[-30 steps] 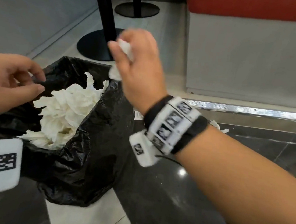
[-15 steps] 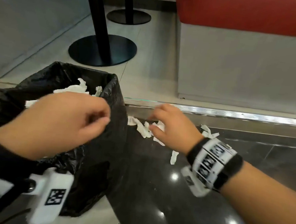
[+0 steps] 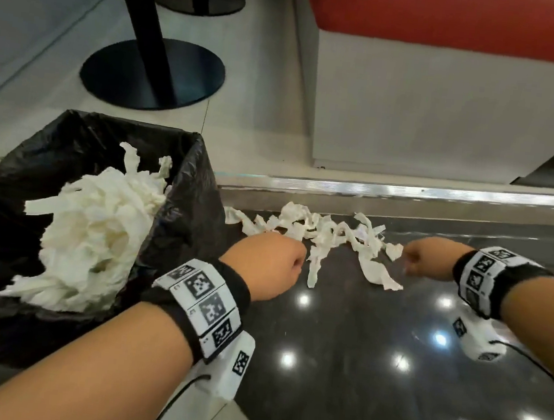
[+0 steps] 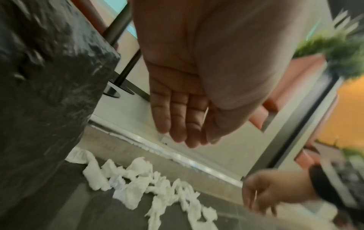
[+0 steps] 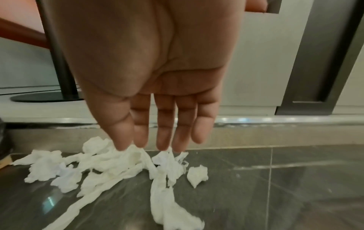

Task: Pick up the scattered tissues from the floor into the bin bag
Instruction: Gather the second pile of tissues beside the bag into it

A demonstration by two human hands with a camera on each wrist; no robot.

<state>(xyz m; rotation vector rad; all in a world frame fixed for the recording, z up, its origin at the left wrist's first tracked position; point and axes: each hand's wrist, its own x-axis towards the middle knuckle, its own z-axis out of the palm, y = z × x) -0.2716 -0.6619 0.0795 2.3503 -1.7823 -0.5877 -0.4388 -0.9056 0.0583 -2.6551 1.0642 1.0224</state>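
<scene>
A black bin bag (image 3: pixel 184 234) stands at the left, its mouth wide, holding a heap of white tissues (image 3: pixel 96 225). Torn white tissue strips (image 3: pixel 321 231) lie scattered on the dark glossy floor, just right of the bag and along a metal strip. My left hand (image 3: pixel 268 260) hovers at the left end of the strips, fingers (image 4: pixel 177 124) straight and holding nothing. My right hand (image 3: pixel 414 258) is at their right end. Its straight fingertips (image 5: pixel 163 143) point down, touching or just above the strips (image 5: pixel 110 163). The bag's wall (image 4: pixel 49 93) stands close beside my left hand.
A metal floor strip (image 3: pixel 407 192) runs behind the tissues. Beyond it stand two black table poles on round bases (image 3: pixel 153 73) and a grey bench base with a red seat (image 3: pixel 450 108). A green plant (image 4: pixel 338 46) shows at the right.
My right hand let a tissue go over the bag, then dropped to the floor strips. My left hand left the bag's rim and came down to the strips' left end.
</scene>
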